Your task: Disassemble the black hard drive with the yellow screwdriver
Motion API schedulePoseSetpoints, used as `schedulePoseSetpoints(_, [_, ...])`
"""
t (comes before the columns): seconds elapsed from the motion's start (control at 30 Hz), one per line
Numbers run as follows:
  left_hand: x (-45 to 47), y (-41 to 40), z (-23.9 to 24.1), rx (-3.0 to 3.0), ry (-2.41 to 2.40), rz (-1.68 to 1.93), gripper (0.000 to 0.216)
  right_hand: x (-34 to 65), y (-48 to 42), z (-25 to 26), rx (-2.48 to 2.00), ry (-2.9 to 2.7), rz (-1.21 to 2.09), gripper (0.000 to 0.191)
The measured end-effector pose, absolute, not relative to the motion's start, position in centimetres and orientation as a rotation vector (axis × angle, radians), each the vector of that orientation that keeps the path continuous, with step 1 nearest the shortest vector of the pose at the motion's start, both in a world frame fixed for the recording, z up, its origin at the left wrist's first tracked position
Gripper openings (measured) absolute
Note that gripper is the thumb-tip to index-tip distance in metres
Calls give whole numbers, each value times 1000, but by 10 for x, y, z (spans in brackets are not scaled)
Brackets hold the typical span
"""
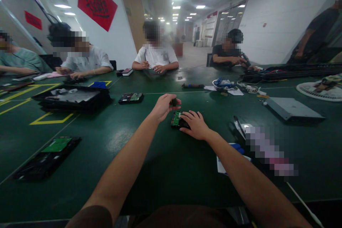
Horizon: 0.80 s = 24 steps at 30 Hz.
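On the green tabletop in front of me lies a hard drive (176, 119) with a green circuit board facing up. My right hand (197, 124) grips it from the right, thumb at the near edge and fingers over the top, hiding much of it. Just above and left of the drive, my left hand (163, 108) is raised with its fingers curled around a small dark piece (174, 102), too small to name. A second hard drive (130, 98) rests farther off to the left. At the near left is a longer black device (48, 158) with a green board.
A black tray (104, 97) with pale pieces stands at left. To the right are a grey metal box (295, 108), blue-and-white items (236, 148), a blurred pink object (267, 151), and a basket of blue cables (223, 84). Several people sit across the table (149, 181).
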<state>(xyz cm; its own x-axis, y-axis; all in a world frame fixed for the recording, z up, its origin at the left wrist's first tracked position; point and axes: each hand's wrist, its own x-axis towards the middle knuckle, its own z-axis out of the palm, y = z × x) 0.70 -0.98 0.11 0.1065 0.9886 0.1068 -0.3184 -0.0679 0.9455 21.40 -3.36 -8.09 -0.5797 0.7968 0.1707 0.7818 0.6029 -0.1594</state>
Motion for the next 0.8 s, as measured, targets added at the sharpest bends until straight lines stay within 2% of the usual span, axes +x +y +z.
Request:
schedulePoseSetpoints(0.3, [2, -9, 6, 1271, 1046, 1424, 26, 213, -35, -78, -1328, -2613, 114, 69])
schedulePoseSetpoints(0.6, [2, -11, 6, 1100, 893, 1347, 23, 213, -35, -77, -1321, -2623, 109, 69])
schedulePoseSetpoints(0.8, [0, -8, 6, 1220, 1006, 1417, 21, 213, -35, -79, -1317, -2613, 107, 69])
